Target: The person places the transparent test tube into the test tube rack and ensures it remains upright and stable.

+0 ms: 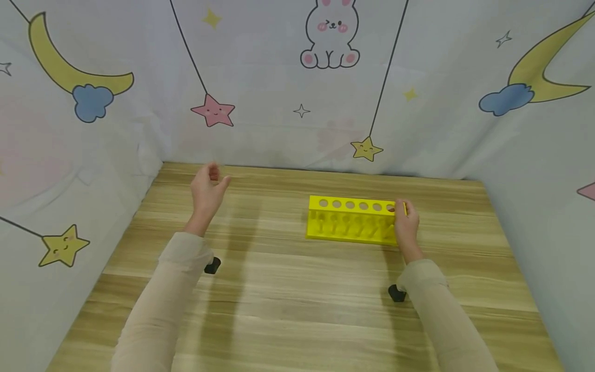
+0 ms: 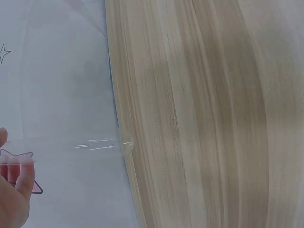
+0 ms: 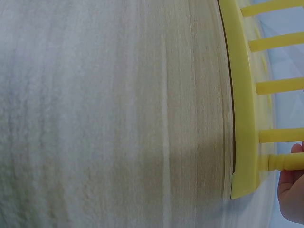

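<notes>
On the wooden table (image 1: 297,310), right of centre, right hand (image 1: 406,223) grips the end of a yellow test tube rack (image 1: 350,219), holes apparently empty, while left hand (image 1: 207,192) hovers well apart, pinching what looks like a clear tube (image 2: 102,144).
</notes>
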Demonstrator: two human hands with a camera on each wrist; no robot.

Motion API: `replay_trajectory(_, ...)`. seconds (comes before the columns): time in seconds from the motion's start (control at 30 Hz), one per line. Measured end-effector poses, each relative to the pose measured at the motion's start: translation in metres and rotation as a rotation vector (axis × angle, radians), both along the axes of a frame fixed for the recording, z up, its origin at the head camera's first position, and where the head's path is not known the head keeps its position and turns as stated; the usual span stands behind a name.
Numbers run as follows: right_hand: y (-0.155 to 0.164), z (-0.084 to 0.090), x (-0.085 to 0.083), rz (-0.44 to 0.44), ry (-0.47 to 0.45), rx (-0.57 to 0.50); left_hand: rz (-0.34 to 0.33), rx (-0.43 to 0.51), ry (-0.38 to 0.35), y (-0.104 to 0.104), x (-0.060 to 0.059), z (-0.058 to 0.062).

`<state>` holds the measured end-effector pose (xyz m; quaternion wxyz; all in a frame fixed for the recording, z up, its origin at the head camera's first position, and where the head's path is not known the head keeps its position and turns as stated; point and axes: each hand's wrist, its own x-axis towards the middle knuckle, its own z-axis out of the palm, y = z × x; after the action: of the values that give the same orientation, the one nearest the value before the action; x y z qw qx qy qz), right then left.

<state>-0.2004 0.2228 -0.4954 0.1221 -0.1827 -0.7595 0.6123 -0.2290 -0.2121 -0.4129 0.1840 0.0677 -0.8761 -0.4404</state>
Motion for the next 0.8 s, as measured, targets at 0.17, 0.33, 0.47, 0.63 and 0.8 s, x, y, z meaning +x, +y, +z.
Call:
replay_trajectory(0.17, 0.0, -0.001, 0.0, -0.002, 0.009, 0.001, -0.022, 0.01, 0.02, 0.008, 0.0, 0.004)
replay_trajectory(0.33, 0.0, -0.002, -0.001, -0.007, 0.023, 0.014, -0.037, 0.014, 0.038, 0.014, 0.0, 0.005)
replay_trajectory(0.47, 0.0, -0.002, 0.0, -0.007, 0.017, 0.025, -0.046, 0.023, 0.045, 0.018, 0.001, 0.005)
replay_trajectory(0.63, 0.0, -0.001, 0.0, -0.01, 0.012, 0.036, -0.05, 0.037, 0.07, 0.023, 0.0, 0.006)
replay_trajectory(0.8, 0.0, -0.001, 0.0, -0.006, 0.008, 0.043, -0.081, 0.057, 0.114, 0.033, -0.001, 0.011)
